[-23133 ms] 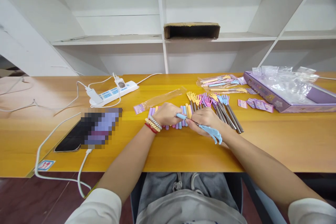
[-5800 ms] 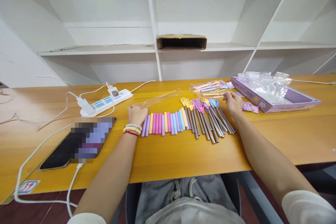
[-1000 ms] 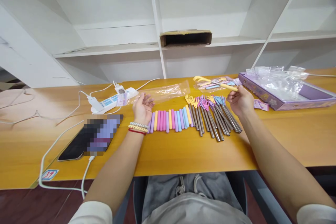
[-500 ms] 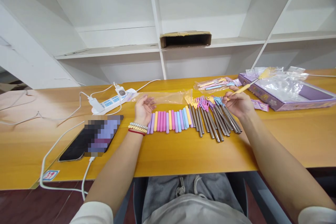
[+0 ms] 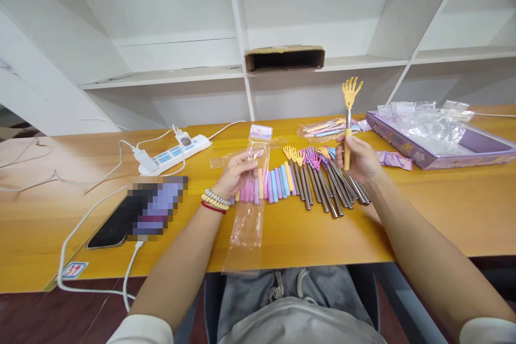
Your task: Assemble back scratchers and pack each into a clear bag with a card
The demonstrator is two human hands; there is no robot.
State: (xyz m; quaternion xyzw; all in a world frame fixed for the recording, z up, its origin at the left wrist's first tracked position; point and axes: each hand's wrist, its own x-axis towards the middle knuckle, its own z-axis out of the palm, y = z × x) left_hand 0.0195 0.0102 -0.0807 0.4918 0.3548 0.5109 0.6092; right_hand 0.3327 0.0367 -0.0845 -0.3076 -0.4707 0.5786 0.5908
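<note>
My left hand [image 5: 241, 174] pinches a long clear plastic bag [image 5: 245, 226] with a purple printed header; the bag hangs over a row of handle tubes [image 5: 275, 185] in purple, yellow, pink and blue. Upright in my right hand [image 5: 360, 158] is a yellow back scratcher [image 5: 350, 97], its hand-shaped head on top, with a short metal rod and a yellow handle. Below and between my hands, several metal rods with hand-shaped heads [image 5: 322, 183] in yellow, purple, pink and blue lie fanned out on the wooden table [image 5: 314, 242].
At the right stands a purple box [image 5: 463, 161] with clear bags in it. Packed scratchers [image 5: 328, 129] lie behind the rods. Toward the left are a white power strip [image 5: 175, 156], cables and a dark phone [image 5: 110, 220]. A cardboard box [image 5: 285, 60] sits on the white shelf.
My left hand has lifted the clear bag off the table and swung it lengthwise toward me. My right hand has turned the yellow back scratcher from slanted to upright.
</note>
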